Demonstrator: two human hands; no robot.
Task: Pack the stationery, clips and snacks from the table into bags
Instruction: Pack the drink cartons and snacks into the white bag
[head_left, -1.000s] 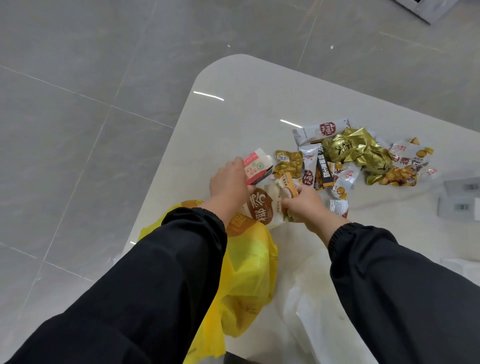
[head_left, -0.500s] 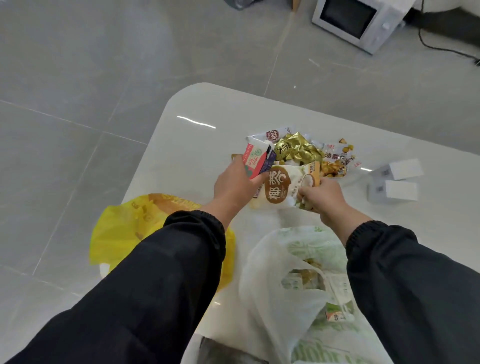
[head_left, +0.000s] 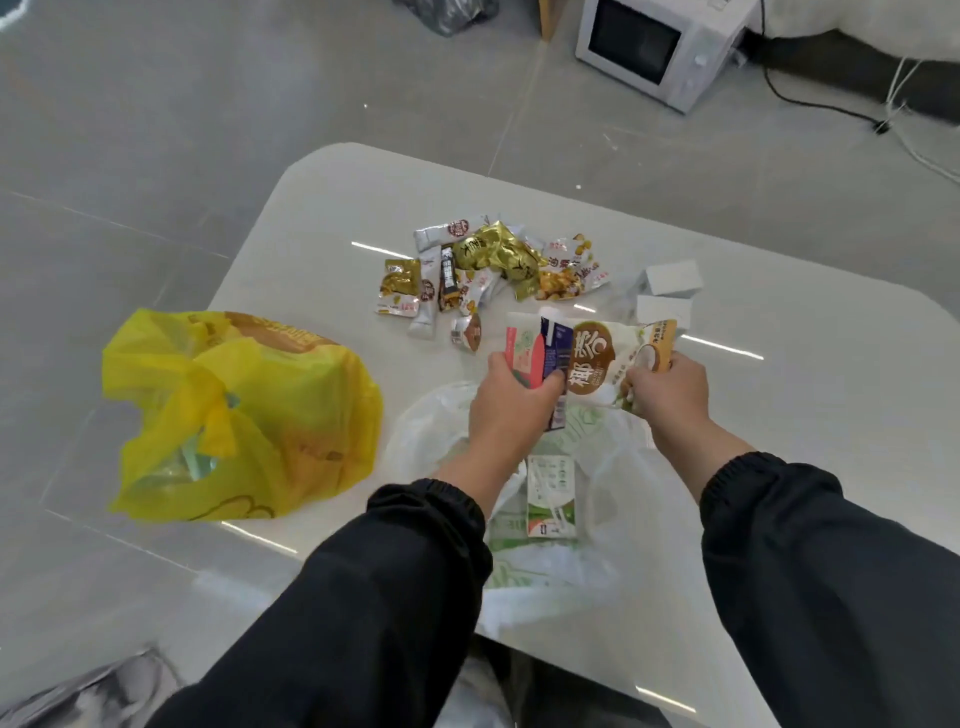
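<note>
Left hand (head_left: 511, 400) is wrapped round two small cartons held upright together, a pink carton (head_left: 521, 353) and a dark blue carton (head_left: 557, 345). Right hand (head_left: 667, 395) is closed on one end of a white-and-brown snack packet (head_left: 605, 358), which is held up just beside the blue one. All of it is being held over an open white bag (head_left: 431, 431) laid on the bench (head_left: 805, 415), and a green-and-white carton (head_left: 551, 493) can be seen lying inside.

Further back, a loose pile of snacks (head_left: 483, 270) is spread out, with crinkly gold wrappers mixed in. Two white boxes (head_left: 675, 275) are parked just right of that pile. Off to the left, a stuffed yellow bag (head_left: 244, 415) is sat on the bench, well apart from the hands. A white microwave (head_left: 660, 47) is parked on the floor behind.
</note>
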